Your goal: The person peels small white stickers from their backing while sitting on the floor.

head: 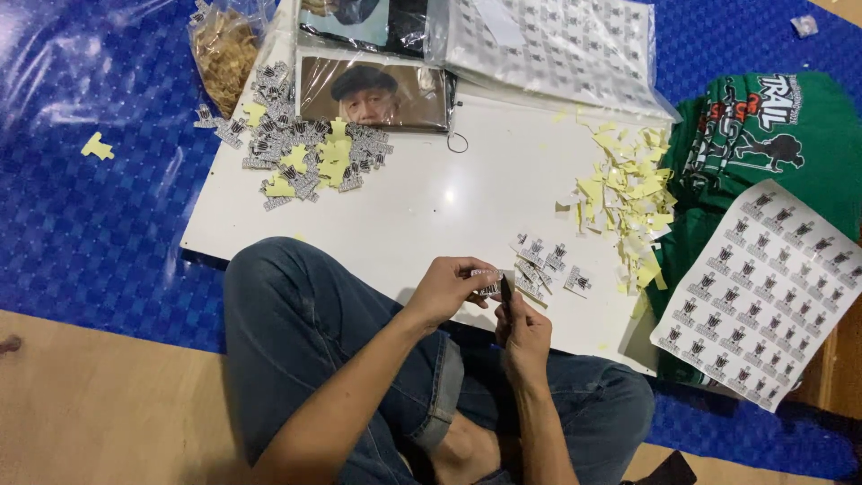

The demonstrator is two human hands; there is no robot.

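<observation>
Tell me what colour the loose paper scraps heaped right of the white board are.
Pale yellow paper scraps, head view.

One head-worn view looks steeply down from above the seated person's lap, facing forward across the white rectangular board (422,193) on the floor, at arm's length.
</observation>
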